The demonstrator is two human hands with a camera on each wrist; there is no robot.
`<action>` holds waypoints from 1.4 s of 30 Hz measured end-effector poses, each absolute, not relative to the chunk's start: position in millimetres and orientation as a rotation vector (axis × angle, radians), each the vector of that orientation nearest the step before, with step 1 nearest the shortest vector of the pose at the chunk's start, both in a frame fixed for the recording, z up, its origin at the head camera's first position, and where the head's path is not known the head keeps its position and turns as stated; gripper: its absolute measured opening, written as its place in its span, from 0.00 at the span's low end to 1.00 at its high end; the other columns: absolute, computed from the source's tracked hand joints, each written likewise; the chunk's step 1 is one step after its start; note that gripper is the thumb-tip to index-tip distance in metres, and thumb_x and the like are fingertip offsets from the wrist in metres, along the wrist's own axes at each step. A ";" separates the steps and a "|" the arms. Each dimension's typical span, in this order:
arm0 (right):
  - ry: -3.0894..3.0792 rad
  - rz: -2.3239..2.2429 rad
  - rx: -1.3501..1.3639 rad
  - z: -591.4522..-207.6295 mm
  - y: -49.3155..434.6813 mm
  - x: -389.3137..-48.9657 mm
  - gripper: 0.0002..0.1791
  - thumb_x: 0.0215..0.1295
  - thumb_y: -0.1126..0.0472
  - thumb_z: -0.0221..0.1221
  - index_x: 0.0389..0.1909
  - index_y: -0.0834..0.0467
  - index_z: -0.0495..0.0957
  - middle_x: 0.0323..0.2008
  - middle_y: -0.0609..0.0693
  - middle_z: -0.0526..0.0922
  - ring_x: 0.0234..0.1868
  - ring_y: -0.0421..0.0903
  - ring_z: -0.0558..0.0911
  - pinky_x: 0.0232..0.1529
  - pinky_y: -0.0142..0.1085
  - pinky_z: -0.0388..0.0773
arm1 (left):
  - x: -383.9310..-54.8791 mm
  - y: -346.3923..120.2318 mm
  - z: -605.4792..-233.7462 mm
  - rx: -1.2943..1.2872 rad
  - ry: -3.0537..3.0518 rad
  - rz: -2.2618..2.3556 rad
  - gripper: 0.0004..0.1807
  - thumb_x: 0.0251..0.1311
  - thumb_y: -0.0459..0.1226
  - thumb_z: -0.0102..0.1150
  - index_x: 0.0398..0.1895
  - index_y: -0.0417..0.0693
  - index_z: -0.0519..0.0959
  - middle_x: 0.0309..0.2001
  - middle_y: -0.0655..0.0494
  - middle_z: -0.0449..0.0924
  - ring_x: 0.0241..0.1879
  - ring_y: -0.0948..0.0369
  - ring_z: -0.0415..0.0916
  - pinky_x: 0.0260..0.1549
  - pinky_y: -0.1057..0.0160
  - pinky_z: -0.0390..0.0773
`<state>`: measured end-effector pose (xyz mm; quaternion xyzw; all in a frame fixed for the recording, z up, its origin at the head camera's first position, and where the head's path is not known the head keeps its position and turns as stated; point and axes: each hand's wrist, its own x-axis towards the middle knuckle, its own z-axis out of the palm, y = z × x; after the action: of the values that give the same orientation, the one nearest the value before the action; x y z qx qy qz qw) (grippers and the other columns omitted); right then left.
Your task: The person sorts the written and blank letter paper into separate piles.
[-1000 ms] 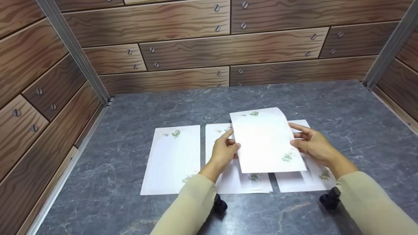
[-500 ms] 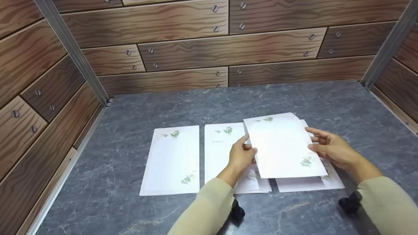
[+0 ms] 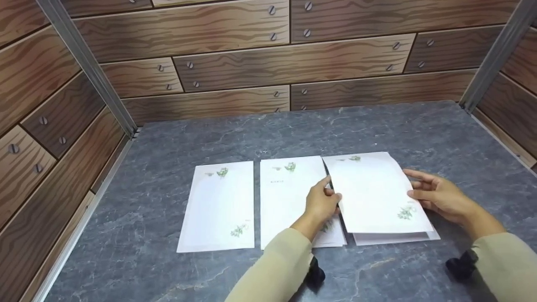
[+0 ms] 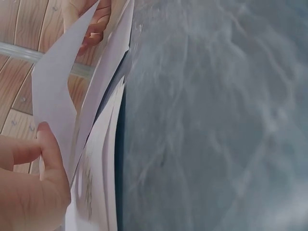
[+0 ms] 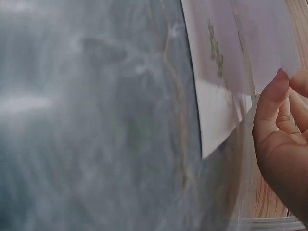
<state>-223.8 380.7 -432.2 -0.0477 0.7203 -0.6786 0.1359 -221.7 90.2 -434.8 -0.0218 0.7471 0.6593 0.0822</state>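
Between both hands is a white sheet of paper (image 3: 373,193) with small green leaf prints at its top and lower right. My left hand (image 3: 322,203) pinches its left edge, thumb on top. At the opposite edge my right hand (image 3: 444,197) pinches it, thumb on the face and fingers behind. The sheet hangs slightly bowed, close over the right-hand paper pile (image 3: 394,239), and covers most of it. In the left wrist view the held sheet (image 4: 60,82) stands apart from the papers below. The right wrist view shows my thumb on the sheet's edge, above the pile's printed corner (image 5: 219,115).
To the left lie a middle paper pile (image 3: 289,201), with slightly uneven edges, and a left paper pile (image 3: 220,205), both with leaf prints. They rest on a dark grey marbled table (image 3: 188,138). Wood-patterned walls (image 3: 230,63) enclose the back and sides.
Both hands have carried the sheet to the right and lowered it, from over the middle pile to over the right-hand pile. More of the middle pile now shows.
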 end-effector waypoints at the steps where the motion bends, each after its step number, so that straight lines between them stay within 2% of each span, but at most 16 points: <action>1: 2.080 -1.965 -0.135 -432.7 382.0 -223.7 0.33 0.62 0.71 0.61 0.67 0.49 0.67 0.43 0.49 0.79 0.42 0.43 0.81 0.40 0.36 0.81 | -221.4 91.3 -434.9 -0.067 2.233 1.960 0.30 0.61 0.25 0.57 0.68 0.42 0.65 0.31 0.55 0.69 0.20 0.64 0.69 0.21 0.67 0.80; 9: 2.056 -1.946 -0.089 -434.6 390.3 -222.8 0.31 0.61 0.70 0.61 0.64 0.45 0.71 0.43 0.47 0.79 0.43 0.43 0.81 0.42 0.37 0.81 | -219.6 96.6 -435.0 0.008 2.327 1.845 0.30 0.60 0.25 0.57 0.68 0.37 0.64 0.29 0.56 0.70 0.17 0.65 0.72 0.20 0.69 0.79; 15: 2.149 -1.857 -0.036 -433.1 390.8 -222.5 0.36 0.61 0.67 0.63 0.70 0.52 0.63 0.43 0.46 0.78 0.43 0.41 0.81 0.42 0.37 0.81 | -218.5 96.7 -432.9 0.016 2.377 1.769 0.29 0.60 0.26 0.57 0.66 0.34 0.65 0.28 0.57 0.71 0.16 0.66 0.73 0.18 0.70 0.78; 22: 2.210 -1.794 -0.005 -433.9 393.8 -221.4 0.35 0.62 0.64 0.63 0.70 0.53 0.63 0.42 0.43 0.76 0.41 0.38 0.80 0.41 0.36 0.81 | -216.8 94.8 -430.6 0.042 2.418 1.709 0.27 0.61 0.29 0.57 0.64 0.32 0.66 0.29 0.58 0.73 0.18 0.64 0.76 0.19 0.70 0.78; 27: 2.262 -1.725 -0.005 -432.7 394.0 -221.7 0.40 0.66 0.60 0.60 0.72 0.67 0.50 0.42 0.40 0.78 0.42 0.36 0.80 0.41 0.34 0.80 | -215.6 93.9 -427.9 0.053 2.449 1.642 0.28 0.63 0.32 0.58 0.65 0.33 0.65 0.29 0.58 0.74 0.17 0.65 0.75 0.19 0.69 0.76; 29: 2.281 -1.701 -0.011 -432.4 393.9 -221.9 0.41 0.67 0.59 0.59 0.71 0.71 0.46 0.42 0.41 0.78 0.41 0.36 0.80 0.41 0.34 0.80 | -215.5 94.4 -427.0 0.052 2.456 1.615 0.29 0.63 0.33 0.58 0.66 0.33 0.64 0.29 0.58 0.74 0.17 0.64 0.75 0.19 0.69 0.76; 32: 2.311 -1.656 0.014 -432.4 394.4 -222.3 0.42 0.68 0.57 0.58 0.71 0.71 0.45 0.44 0.42 0.78 0.41 0.34 0.79 0.42 0.33 0.80 | -214.8 96.1 -425.4 0.039 2.461 1.584 0.30 0.63 0.34 0.58 0.67 0.33 0.62 0.27 0.57 0.74 0.17 0.63 0.76 0.18 0.69 0.75; 38: 2.391 -1.538 0.027 -432.1 397.0 -221.1 0.43 0.68 0.53 0.57 0.72 0.70 0.47 0.57 0.53 0.74 0.42 0.29 0.78 0.42 0.33 0.79 | -212.9 100.8 -422.5 -0.004 2.461 1.572 0.32 0.63 0.33 0.58 0.68 0.33 0.60 0.23 0.54 0.74 0.15 0.62 0.76 0.16 0.70 0.76; 40: 2.391 -1.540 0.032 -432.3 398.4 -220.6 0.43 0.68 0.53 0.57 0.72 0.70 0.47 0.56 0.50 0.75 0.42 0.30 0.78 0.41 0.33 0.79 | -212.9 101.2 -422.3 -0.006 2.465 1.567 0.32 0.63 0.33 0.57 0.68 0.32 0.59 0.22 0.54 0.73 0.14 0.63 0.75 0.16 0.70 0.76; 42: 2.371 -1.569 0.042 -432.5 400.0 -220.1 0.43 0.68 0.53 0.58 0.72 0.69 0.46 0.53 0.44 0.77 0.43 0.30 0.78 0.41 0.33 0.79 | -212.8 100.7 -422.3 -0.004 2.464 1.564 0.33 0.63 0.34 0.57 0.69 0.33 0.59 0.20 0.54 0.74 0.14 0.63 0.75 0.16 0.70 0.76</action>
<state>-220.1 400.0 -432.5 0.0147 0.8246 -0.5457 0.1485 -212.8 100.7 -422.3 -0.0015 0.8390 0.5326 0.1113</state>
